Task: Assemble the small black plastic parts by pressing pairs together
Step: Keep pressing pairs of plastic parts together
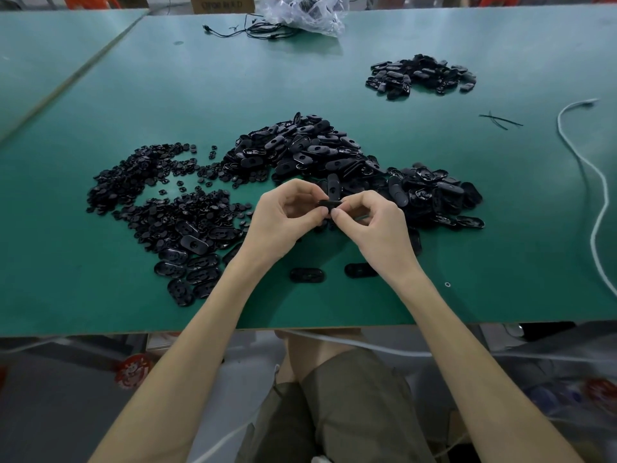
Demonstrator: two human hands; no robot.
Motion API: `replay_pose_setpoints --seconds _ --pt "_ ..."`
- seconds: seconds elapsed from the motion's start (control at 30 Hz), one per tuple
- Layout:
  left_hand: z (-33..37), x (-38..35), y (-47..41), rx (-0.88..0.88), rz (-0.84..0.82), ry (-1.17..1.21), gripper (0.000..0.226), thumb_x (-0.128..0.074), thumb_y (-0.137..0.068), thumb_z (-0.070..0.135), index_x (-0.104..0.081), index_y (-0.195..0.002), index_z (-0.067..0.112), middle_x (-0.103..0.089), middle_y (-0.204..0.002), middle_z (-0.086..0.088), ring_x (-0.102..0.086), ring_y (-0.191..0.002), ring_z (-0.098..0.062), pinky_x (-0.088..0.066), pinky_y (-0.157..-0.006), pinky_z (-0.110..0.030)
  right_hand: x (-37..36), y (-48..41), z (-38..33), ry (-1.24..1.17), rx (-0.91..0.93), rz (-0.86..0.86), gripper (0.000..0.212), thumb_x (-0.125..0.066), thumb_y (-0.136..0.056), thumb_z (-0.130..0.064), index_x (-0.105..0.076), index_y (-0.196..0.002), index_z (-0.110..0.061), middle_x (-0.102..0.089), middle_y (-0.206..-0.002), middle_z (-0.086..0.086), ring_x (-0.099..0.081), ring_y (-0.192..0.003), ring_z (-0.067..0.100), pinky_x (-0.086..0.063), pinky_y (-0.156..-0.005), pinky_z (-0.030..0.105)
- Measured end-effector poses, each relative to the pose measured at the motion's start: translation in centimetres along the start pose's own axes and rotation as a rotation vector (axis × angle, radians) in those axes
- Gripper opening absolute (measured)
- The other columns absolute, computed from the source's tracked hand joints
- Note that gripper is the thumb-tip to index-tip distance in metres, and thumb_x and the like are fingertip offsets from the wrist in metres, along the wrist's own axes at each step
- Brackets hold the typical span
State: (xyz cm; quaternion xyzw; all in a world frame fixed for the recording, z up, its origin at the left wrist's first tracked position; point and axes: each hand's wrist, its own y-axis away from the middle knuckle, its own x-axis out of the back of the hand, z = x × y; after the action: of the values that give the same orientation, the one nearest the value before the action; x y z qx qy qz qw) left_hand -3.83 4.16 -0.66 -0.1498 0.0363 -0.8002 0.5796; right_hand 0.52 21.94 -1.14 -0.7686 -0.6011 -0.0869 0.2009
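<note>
The left hand (pixel 283 215) and right hand (pixel 374 225) met above the table (pixel 200 78), each with fingers curled and pinching one end of a single part (pixel 330 203) between thumb and fingertips. The part was black and slightly glossy, a flat elongated piece seen almost edge-on, so its faces could not be made out. It hung clear of the table, just in front of the nearest heap.

Behind the hands lay the shells (pixel 300 152), a heap of black oval pieces with rounded ends, many showing a small hole in the middle of a smooth face, others turned up to show a ribbed hollow inside. More of them spread to the right (pixel 430 192) and to the lower left (pixel 187 259). To the left sat the discs (pixel 143 182), a wide scatter of much smaller round black pieces (too small to read any detail). Two lone ovals (pixel 307 275) lay near the table's front edge, between the forearms.

Well apart, at the far right, was a smaller far heap (pixel 420 73) of ovals. A white cord (pixel 587 182) snaked down the right side, thin black ties (pixel 500 120) lay near it, and a crumpled clear bag (pixel 307 11) with black wires (pixel 247 30) sat at the far edge.
</note>
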Motion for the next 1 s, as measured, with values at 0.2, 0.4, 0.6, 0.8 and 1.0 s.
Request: replay_pose_setpoints --seconds 0.2,0.4,0.6,0.8,1.0 --pt "0.39 -0.26 0.06 0.009 0.000 -0.033 0.013 -0.074 -0.090 -0.006 -0.069 -0.098 0.002 -0.074 -0.088 -0.003 -0.073 -0.082 -0.019 -0.061 -0.085 -0.034 -0.04 0.09 -0.11 0.020 0.018 -0.009 0.010 -0.078 -0.090 -0.013 -0.072 -0.082 -0.014 -0.072 -0.098 -0.007 -0.068 -0.078 0.009 -0.050 -0.071 0.015" --pt "0.62 -0.64 0.32 -0.014 0.067 -0.072 0.015 -0.076 -0.088 -0.004 -0.070 -0.097 0.006 -0.075 -0.091 -0.004 -0.075 -0.085 -0.027 -0.061 -0.082 -0.030 -0.02 0.27 -0.29 0.021 0.019 -0.040 0.013 -0.079 -0.090 -0.014 -0.070 -0.080 -0.015 -0.072 -0.100 -0.008 -0.061 -0.069 0.000 -0.045 -0.067 0.010" --pt "0.30 -0.24 0.19 -0.008 0.097 -0.036 0.014 -0.076 -0.090 -0.001 -0.070 -0.101 0.004 -0.077 -0.095 -0.008 -0.077 -0.084 -0.026 -0.062 -0.084 -0.038 -0.01 0.28 -0.54 -0.055 0.048 -0.002 0.008 -0.078 -0.093 -0.016 -0.070 -0.091 -0.015 -0.073 -0.089 -0.007 -0.068 -0.079 0.007 -0.051 -0.074 0.016" --pt "0.11 -0.14 0.04 0.003 0.057 0.017 0.016 -0.076 -0.092 0.003 -0.070 -0.106 0.003 -0.077 -0.093 -0.011 -0.077 -0.079 -0.028 -0.063 -0.077 -0.032 0.35 0.28 -0.54 -0.209 0.048 0.043 0.016 -0.073 -0.095 -0.005 -0.066 -0.106 -0.015 -0.074 -0.096 0.003 -0.075 -0.090 0.019 -0.062 -0.084 0.040" --pt "0.19 -0.21 0.14 0.000 -0.010 0.039 0.018 -0.069 -0.097 0.000 -0.074 -0.114 0.002 -0.079 -0.089 -0.009 -0.077 -0.081 -0.022 -0.061 -0.077 -0.029 0.46 0.36 -0.54 -0.241 0.059 0.030 0.007 -0.069 -0.098 -0.005 -0.071 -0.103 -0.011 -0.076 -0.092 0.001 -0.076 -0.080 0.015 -0.056 -0.073 0.023"
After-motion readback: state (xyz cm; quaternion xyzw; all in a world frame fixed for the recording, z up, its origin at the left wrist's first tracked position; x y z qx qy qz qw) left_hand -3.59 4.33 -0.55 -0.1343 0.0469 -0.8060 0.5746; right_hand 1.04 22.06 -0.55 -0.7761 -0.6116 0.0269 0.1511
